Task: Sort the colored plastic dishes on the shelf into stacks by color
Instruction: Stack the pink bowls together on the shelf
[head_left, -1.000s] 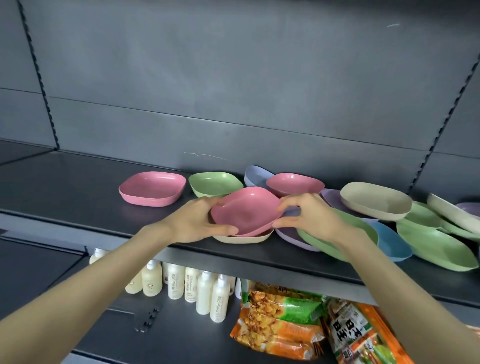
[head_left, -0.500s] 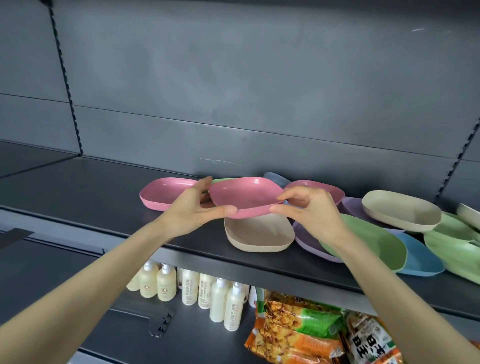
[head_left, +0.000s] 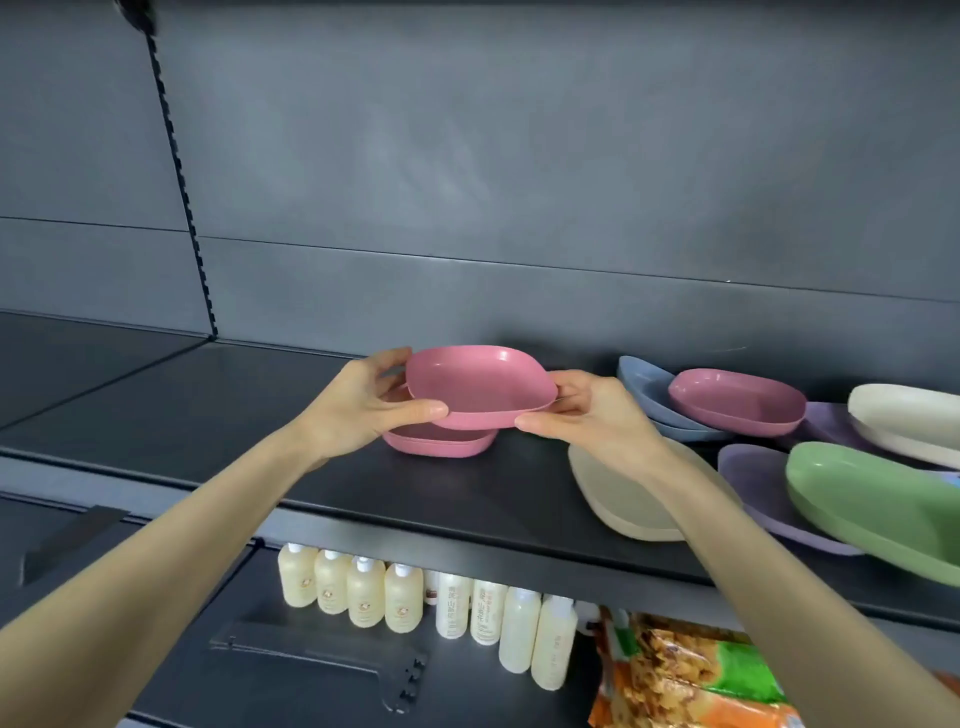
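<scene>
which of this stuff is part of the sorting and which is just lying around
Job: held pink dish, gripped by left hand and right hand; shelf pink dish; third pink dish; blue dish; beige dish; purple dish; green dish; cream dish.
Lying about: pale bottles; snack bags.

I see one pink dish (head_left: 480, 387) raised, nearly level, directly above a second pink dish (head_left: 439, 444) resting on the shelf (head_left: 208, 415).

The top dish (head_left: 480, 387) and the lower dish (head_left: 439, 442) are coloured pink. Right of the top dish are seen a blue dish (head_left: 644, 387), pink dish (head_left: 735, 402), beige dish (head_left: 613, 488), purple dish (head_left: 753, 483) and green dish (head_left: 872, 504).
</scene>
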